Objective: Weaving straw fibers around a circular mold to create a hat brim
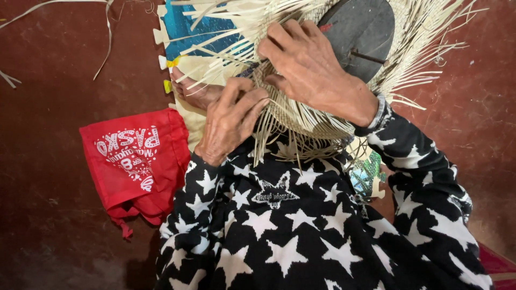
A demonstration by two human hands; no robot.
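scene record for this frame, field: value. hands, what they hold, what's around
left hand: fingers pinching pale straw strips at the edge of the woven piece
right hand: pressed flat on the woven straw piece, wrist bent
dark round form: under the weave, a small peg sticking out
loose strips: fanning outward
red cloth bag: on the dark red floor, by the left arm
sleeves: black with white stars

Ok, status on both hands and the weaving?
Left hand pinching straw strips at the edge. Right hand pressing the woven hat onto its dark block. Red bag on the floor beside, clear.
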